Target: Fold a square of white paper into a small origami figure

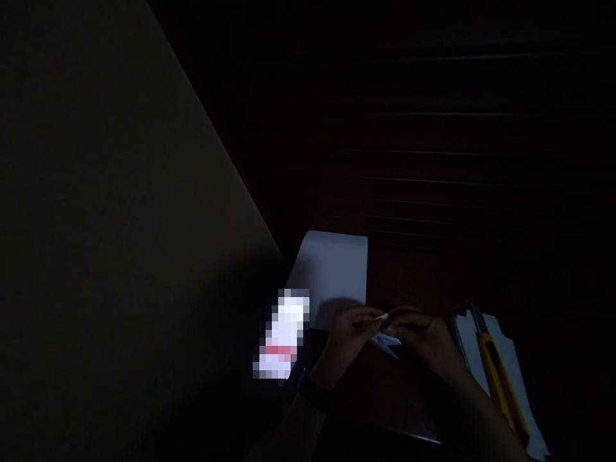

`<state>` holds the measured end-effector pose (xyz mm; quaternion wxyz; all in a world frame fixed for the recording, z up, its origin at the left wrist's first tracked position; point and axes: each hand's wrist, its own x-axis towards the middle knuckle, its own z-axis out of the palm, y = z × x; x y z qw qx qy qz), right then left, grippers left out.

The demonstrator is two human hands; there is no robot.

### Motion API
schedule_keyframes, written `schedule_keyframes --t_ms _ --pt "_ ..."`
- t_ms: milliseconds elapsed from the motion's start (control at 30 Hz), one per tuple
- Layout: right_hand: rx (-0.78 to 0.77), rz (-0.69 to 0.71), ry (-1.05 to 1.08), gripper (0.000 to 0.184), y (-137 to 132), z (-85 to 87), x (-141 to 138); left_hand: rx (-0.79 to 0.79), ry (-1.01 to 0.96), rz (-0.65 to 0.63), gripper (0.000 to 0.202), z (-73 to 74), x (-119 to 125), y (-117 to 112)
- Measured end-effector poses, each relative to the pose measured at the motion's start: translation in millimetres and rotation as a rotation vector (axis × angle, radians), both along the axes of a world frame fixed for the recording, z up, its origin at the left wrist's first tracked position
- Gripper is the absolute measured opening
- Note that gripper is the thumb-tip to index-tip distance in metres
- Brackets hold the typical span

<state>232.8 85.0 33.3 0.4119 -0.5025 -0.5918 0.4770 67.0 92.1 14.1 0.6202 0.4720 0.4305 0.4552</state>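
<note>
A small piece of folded white paper (387,340) is between my two hands, its pointed flaps hanging downward. My left hand (350,333), with a dark band on the wrist, pinches it from the left. From the right, my right hand (423,333) pinches the same piece, thumb and forefinger together. The dim light hides the exact folds and part of the fingertips. Behind my left hand lies a large white sheet of paper (337,269) on the dark table (385,398).
A lit screen (282,340), blurred into blocks, stands left of my left hand. On the right, a yellow utility knife (500,385) lies on white papers (520,372). A plain wall (120,192) rises at the left; dark slatted wood (433,147) is behind.
</note>
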Motion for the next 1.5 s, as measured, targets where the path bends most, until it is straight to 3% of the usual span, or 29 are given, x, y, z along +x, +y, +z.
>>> schedule_keyframes --t_ms 367,500,800,1133,1500 --pt "-0.071 -0.088 0.021 0.008 -0.7 -2.5 -4.0 -0.051 0.004 0.018 0.035 0.0 -2.9 0.0" --pt "-0.07 -0.134 -0.039 0.012 -2.2 -7.8 -7.6 -0.025 0.004 0.062 0.028 -3.1 -1.6 -0.1" --pt "0.023 -0.009 -0.031 0.01 -1.3 1.8 -6.2 0.008 0.007 0.14 0.02 -1.0 -2.0 4.0" --pt "0.015 -0.203 -0.119 0.015 -2.9 -7.4 -5.3 -0.131 -0.097 -0.015 0.036 1.2 -2.4 -2.5" --pt "-0.01 -0.153 -0.121 0.016 -0.8 -8.5 -2.1 -0.238 -0.166 -0.055 0.037 1.3 -5.0 -1.8"
